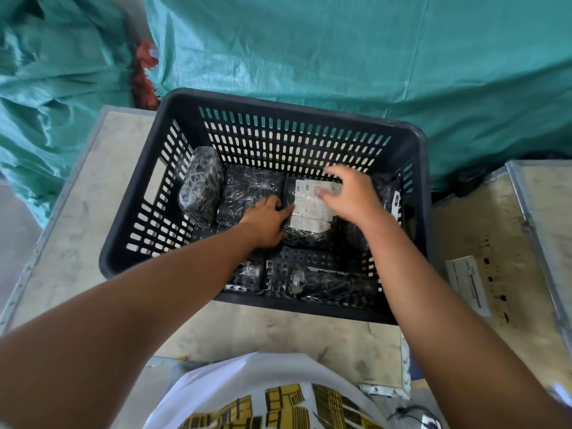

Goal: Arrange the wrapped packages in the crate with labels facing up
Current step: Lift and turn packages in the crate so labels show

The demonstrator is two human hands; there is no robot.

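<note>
A black slotted plastic crate [291, 109] stands on a wooden surface and holds several packages wrapped in black film. In the crate's middle lies one package [308, 209] with a white label facing up. My left hand [266, 221] presses against this package's left side, fingers curled at its edge. My right hand [349, 196] rests over its right part, fingers spread across the label. Left of it lie another black package [247, 190] and one leaning on the left wall [201, 187]. Two more sit near the front wall [334, 283]. A package at the right wall [391, 196] shows a label on its side.
The crate sits on a pale wooden box top [77, 212]. A second wooden box [495, 243] with a white sticker [467, 283] stands to the right. Green tarpaulin [340, 51] covers everything behind the crate. My patterned shirt fills the bottom edge.
</note>
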